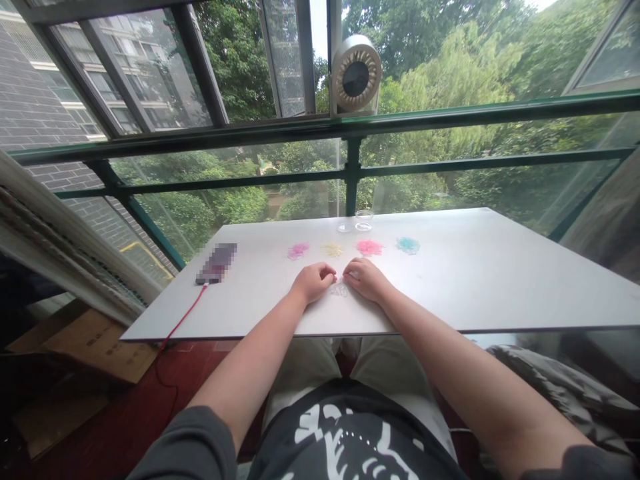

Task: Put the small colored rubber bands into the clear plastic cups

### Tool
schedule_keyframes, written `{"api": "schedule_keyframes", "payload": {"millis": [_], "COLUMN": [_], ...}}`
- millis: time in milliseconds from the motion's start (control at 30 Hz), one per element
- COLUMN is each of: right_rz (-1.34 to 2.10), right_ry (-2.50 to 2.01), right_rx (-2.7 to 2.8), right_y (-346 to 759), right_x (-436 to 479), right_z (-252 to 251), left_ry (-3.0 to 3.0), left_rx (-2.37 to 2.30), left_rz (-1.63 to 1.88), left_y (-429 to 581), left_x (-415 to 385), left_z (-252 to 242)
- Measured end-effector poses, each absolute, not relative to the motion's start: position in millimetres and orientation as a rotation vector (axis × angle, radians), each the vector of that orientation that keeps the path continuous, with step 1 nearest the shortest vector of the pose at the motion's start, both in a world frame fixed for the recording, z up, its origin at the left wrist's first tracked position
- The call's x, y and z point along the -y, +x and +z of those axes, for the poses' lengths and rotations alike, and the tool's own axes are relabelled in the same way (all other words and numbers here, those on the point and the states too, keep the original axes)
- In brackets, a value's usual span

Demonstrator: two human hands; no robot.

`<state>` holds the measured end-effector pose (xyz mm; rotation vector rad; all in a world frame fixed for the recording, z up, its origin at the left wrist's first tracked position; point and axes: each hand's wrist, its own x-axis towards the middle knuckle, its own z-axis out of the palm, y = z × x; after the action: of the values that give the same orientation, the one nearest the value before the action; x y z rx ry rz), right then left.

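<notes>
Colourless loose pile of small pieces (339, 291): left hand (315, 281) and right hand (367, 278) flank it, fingers curled narrow; whether either grips a piece cannot be determined. Beyond this pile, across the white table (500, 280): purple pile (299, 251), yellow pile (333, 249), pink pile (369, 248), teal pile (408, 245).

- Nothing readable so far!
- Down at the cardboard box (103, 348), dark print shows, too blurred to make out.
- Over to the phone (216, 264): its screen is all blocks, nothing legible there.
</notes>
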<state>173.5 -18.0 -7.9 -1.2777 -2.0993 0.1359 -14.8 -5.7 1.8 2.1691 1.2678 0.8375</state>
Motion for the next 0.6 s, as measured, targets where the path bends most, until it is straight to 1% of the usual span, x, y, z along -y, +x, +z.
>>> {"api": "schedule_keyframes", "payload": {"millis": [300, 600], "right_rz": [0.149, 0.162], "right_ry": [-1.165, -1.194], "right_rx": [2.007, 1.984], "right_y": [174.0, 173.3], "right_x": [19.3, 19.0], "right_z": [-6.1, -5.7], "left_ry": [2.310, 2.339], "left_rx": [-1.144, -1.223], "left_rz": [0.869, 0.803], "left_y": [-10.6, -9.2], "left_x": [8.1, 9.0], "left_z": [2.2, 3.8]}}
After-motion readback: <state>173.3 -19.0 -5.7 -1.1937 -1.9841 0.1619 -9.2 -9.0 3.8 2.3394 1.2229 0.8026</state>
